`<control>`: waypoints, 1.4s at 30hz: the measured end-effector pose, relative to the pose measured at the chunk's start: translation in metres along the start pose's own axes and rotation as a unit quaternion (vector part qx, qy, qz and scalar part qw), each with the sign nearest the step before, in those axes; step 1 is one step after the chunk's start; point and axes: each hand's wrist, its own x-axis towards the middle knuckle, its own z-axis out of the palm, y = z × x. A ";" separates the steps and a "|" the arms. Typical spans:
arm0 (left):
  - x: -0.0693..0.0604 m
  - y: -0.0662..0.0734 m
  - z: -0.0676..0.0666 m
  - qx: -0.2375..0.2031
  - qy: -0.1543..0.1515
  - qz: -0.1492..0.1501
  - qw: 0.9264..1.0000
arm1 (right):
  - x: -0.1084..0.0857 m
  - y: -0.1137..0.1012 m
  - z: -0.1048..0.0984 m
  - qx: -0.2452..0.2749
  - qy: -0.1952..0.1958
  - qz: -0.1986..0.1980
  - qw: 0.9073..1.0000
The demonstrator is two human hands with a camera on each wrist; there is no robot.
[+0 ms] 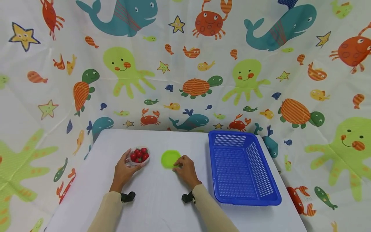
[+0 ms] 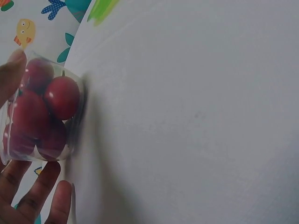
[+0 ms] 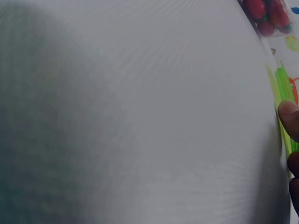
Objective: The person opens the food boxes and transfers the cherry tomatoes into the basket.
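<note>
A clear plastic container [image 1: 148, 160] of red cherry tomatoes [image 1: 139, 155] stands at the left of the white table. My left hand [image 1: 124, 172] holds it, thumb on one side and fingers on the other; in the left wrist view, the tomatoes [image 2: 35, 112] show through its wall. To the right of the container lies a round, bright green lid [image 1: 169, 158], flat on the table. The thumb and fingers of my right hand [image 1: 186, 170] pinch the lid's right edge. Only the lid's rim [image 3: 284, 84] and some fingertips appear in the right wrist view.
A blue plastic basket [image 1: 215, 180] with slotted walls stands on the right side of the white table [image 1: 156, 206], close to the right forearm. Behind the table hangs a cloth [image 1: 174, 112] printed with sea animals.
</note>
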 end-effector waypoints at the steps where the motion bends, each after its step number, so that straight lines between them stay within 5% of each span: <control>1: 0.000 0.000 0.000 0.000 0.000 0.000 1.000 | 0.000 0.000 0.000 -0.001 -0.004 0.001 1.000; 16: 0.003 0.005 -0.001 -0.008 0.005 0.005 1.000 | 0.007 -0.012 0.003 0.016 0.038 -0.011 0.999; 32: -0.001 -0.001 0.002 0.003 0.014 -0.001 1.000 | 0.029 -0.065 0.026 0.095 0.020 -0.001 0.995; 42: 0.002 -0.002 0.009 -0.002 0.027 0.008 1.000 | 0.046 -0.096 0.040 0.071 0.008 -0.007 0.997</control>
